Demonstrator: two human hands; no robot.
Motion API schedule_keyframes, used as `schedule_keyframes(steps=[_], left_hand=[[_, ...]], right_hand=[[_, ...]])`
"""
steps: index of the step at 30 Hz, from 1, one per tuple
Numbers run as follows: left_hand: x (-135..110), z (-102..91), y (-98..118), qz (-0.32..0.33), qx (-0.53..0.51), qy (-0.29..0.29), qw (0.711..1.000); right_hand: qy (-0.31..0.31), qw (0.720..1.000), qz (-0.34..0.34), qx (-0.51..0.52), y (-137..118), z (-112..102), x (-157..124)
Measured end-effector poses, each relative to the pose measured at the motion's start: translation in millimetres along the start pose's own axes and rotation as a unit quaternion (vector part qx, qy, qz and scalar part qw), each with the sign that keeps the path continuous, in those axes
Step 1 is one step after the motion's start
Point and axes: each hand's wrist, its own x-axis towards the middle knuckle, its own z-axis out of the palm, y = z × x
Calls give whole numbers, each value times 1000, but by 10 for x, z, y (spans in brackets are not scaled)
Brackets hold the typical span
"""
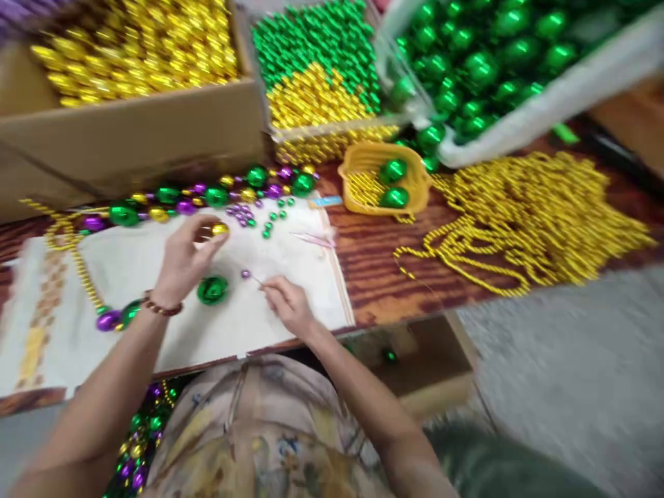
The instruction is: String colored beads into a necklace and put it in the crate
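My left hand (187, 254) pinches a shiny gold bead (220, 229) between thumb and fingers above a white cloth (306, 277). In my right hand (286, 301) is a thin needle (255, 279), pinched between the fingertips. A small purple bead (245, 274) sits at the needle's tip; whether it is threaded on cannot be made out. Below my left hand lies a large green bead (212, 290). Small purple beads (241, 214) and small green beads (268, 227) are scattered beyond my hands. A strung garland (215, 196) of green, purple and gold beads runs along the cloth's far edge.
An orange basket (348, 200) holds green balls and gold beads. To its right lies a heap of gold bead strands (539, 214). A cardboard box (129, 131), a clear bin (337, 131) and a white-rimmed container (544, 104) stand behind. Pink tweezers (317, 240) rest on the cloth.
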Motion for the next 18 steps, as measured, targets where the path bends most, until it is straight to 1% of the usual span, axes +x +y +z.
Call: schedule_keyframes(steps=[1, 2, 4, 6, 7, 9, 11, 12, 13, 15, 16, 17, 18], left_hand=[[30, -7, -80, 14, 100, -29, 994], [62, -10, -155, 30, 182, -62, 981], [129, -8, -279, 58, 286, -123, 949], [186, -9, -360, 78, 342, -159, 923], [209, -14, -381, 84, 360, -167, 914], [238, -38, -378, 81, 382, -174, 904], [226, -61, -293, 66, 391, -162, 904], [193, -61, -213, 62, 390, -141, 908], [136, -45, -108, 63, 382, -111, 915], [-57, 53, 165, 70, 323, -48, 943], [-190, 138, 319, 67, 263, -24, 962], [-339, 241, 471, 47, 176, -29, 983], [-493, 359, 614, 22, 66, -39, 997]], right_hand=[[-12, 1000, -1, 26, -22, -42, 31], [-16, 998, -2, 57, -48, -109, 50], [-17, 994, 2, 111, -125, -318, 38], [6, 990, 7, 141, -230, -598, -48], [15, 989, 2, 145, -284, -745, -108], [36, 989, -8, 146, -371, -997, -234], [54, 988, -18, 141, -412, -1126, -333], [68, 988, -23, 140, -417, -1125, -368], [85, 986, -27, 138, -417, -1079, -393], [117, 985, -31, 123, -416, -868, -410], [116, 988, -20, 103, -422, -725, -404], [105, 992, -10, 72, -433, -574, -389], [92, 995, -5, 28, -451, -431, -368]])
